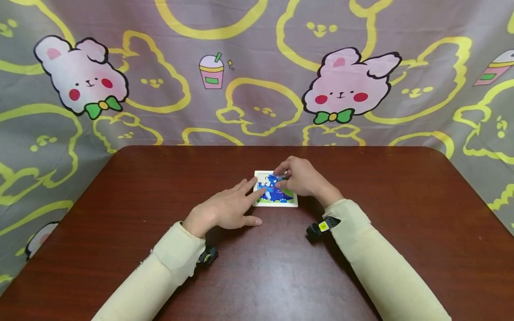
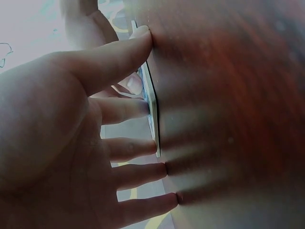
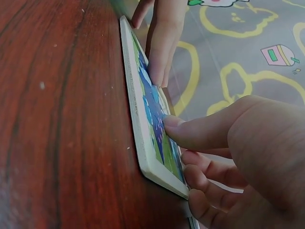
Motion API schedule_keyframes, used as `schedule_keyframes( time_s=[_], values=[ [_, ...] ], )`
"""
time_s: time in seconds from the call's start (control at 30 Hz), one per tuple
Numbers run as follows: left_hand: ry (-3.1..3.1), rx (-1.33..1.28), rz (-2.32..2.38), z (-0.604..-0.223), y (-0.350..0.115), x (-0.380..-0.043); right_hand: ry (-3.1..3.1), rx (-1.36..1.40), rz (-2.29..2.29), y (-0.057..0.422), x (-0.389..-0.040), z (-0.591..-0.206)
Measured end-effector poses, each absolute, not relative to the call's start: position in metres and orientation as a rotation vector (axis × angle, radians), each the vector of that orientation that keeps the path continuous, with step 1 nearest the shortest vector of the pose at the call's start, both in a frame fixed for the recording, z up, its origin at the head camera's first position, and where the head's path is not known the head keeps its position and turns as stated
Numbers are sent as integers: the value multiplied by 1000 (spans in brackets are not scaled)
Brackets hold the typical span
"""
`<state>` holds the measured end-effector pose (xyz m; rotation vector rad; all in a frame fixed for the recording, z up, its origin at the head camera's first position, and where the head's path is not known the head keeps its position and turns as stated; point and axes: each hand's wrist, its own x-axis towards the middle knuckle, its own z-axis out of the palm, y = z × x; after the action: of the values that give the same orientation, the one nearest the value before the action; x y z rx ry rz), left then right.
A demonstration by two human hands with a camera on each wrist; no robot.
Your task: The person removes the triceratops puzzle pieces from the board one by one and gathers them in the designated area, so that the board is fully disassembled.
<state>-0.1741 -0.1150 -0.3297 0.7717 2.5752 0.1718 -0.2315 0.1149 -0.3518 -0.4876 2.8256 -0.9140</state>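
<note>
A small square jigsaw puzzle [image 1: 274, 196] with a white frame and a blue dinosaur picture lies flat on the table. Pale backing shows at its upper left. My left hand [image 1: 225, 207] is spread at the puzzle's left side; its index fingertip touches the picture and another finger rests at the frame edge. In the left wrist view, its thumb [image 2: 114, 62] is stretched out. My right hand [image 1: 303, 176] bends over the upper right, fingers curled, thumb [image 3: 190, 132] on the picture. A bluish puzzle piece [image 1: 281, 177] appears pinched there, mostly hidden by the fingers.
The dark red-brown wooden table [image 1: 160, 178] extends around the puzzle. Behind it hangs a grey curtain [image 1: 261, 58] with cartoon rabbits, cups and yellow outlines. Black straps with small devices [image 1: 323, 226] are worn at both wrists.
</note>
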Motion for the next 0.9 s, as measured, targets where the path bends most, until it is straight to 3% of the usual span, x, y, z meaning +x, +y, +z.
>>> schedule_keyframes(
  time_s=[0.9],
  values=[
    [2576, 781, 179, -329, -114, -173, 2804, -540, -916, 112, -235, -353]
  ],
)
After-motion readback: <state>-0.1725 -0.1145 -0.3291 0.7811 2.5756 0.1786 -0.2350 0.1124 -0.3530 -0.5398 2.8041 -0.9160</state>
